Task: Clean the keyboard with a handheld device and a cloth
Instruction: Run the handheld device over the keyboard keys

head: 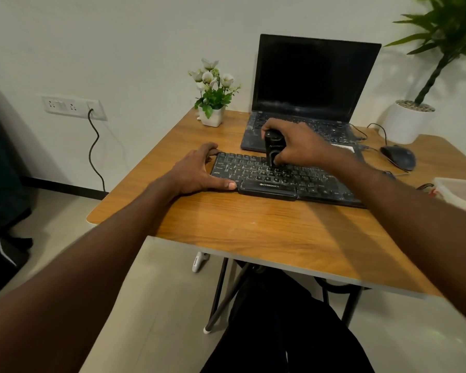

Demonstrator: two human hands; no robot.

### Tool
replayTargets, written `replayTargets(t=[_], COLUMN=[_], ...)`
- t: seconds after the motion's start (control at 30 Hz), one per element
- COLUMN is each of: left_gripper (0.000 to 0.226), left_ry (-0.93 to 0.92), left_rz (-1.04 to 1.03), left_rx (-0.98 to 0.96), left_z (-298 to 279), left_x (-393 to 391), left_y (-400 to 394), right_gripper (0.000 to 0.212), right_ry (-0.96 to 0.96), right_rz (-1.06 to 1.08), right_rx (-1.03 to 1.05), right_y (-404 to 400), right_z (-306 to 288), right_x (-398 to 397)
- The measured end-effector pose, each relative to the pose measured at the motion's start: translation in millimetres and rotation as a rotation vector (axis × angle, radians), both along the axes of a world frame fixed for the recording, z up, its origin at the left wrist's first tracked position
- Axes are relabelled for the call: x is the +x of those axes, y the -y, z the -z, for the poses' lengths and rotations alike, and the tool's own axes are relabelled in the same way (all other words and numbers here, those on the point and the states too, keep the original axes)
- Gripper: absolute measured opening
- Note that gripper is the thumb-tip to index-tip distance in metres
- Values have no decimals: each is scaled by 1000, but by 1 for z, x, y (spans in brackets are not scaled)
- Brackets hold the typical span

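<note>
A black dusty keyboard (267, 179) lies on the wooden table (253, 227). My right hand (299, 146) grips a small black handheld device (272, 148), held upright with its lower end on the keys near the keyboard's upper middle. My left hand (199, 170) grips the keyboard's left end, fingers curled over the far corner and thumb against the near edge. No cloth is in sight.
An open dusty laptop (312, 84) stands right behind the keyboard. A small white flower pot (213, 114) sits at the back left, a black mouse (398, 156) at the right, and a pale tray (460, 192) at the right edge. A potted plant (409, 119) stands beyond.
</note>
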State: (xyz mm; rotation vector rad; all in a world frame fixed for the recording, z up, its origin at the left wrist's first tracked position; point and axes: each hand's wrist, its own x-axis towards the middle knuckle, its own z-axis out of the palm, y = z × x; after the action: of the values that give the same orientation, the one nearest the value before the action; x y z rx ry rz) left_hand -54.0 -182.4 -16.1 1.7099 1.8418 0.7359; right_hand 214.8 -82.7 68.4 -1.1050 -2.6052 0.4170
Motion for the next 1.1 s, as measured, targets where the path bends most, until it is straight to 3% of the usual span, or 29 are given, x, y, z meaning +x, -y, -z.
replayTargets(t=[0.1, 0.17, 0.57, 0.63, 0.7, 0.77, 0.83, 1.0, 1.1], left_gripper=[145, 146, 137, 140, 145, 146, 146, 143, 143], left_ry=[-4, -8, 7, 3, -1, -2, -6, -29, -17], left_rz=[4, 2, 6, -3, -7, -2, -2, -4, -9], left_rx=[1, 2, 38, 41, 36, 31, 24, 26, 17], left_z=[1, 2, 9, 9, 9, 7, 7, 7, 4], left_x=[0, -1, -4, -4, -4, -4, -4, -4, -2], left_y=[0, -2, -6, -6, -6, -6, -7, -6, -3], right_gripper=[69, 72, 79, 85, 83, 72, 68, 78, 81], right_ry=[214, 224, -434, -347, -132, 151, 275, -176, -162], right_rz=[-25, -37, -6, -25, -74, -87, -69, -19, 42], right_rx=[-11, -36, -233, -276, -289, -188, -65, -217, -192], right_y=[-9, -11, 8, 0, -8, -14, -14, -2, -3], right_z=[-21, -27, 18, 13, -4, -27, -39, -8, 1], right_x=[3, -2, -91, -83, -69, -57, -54, -52, -37])
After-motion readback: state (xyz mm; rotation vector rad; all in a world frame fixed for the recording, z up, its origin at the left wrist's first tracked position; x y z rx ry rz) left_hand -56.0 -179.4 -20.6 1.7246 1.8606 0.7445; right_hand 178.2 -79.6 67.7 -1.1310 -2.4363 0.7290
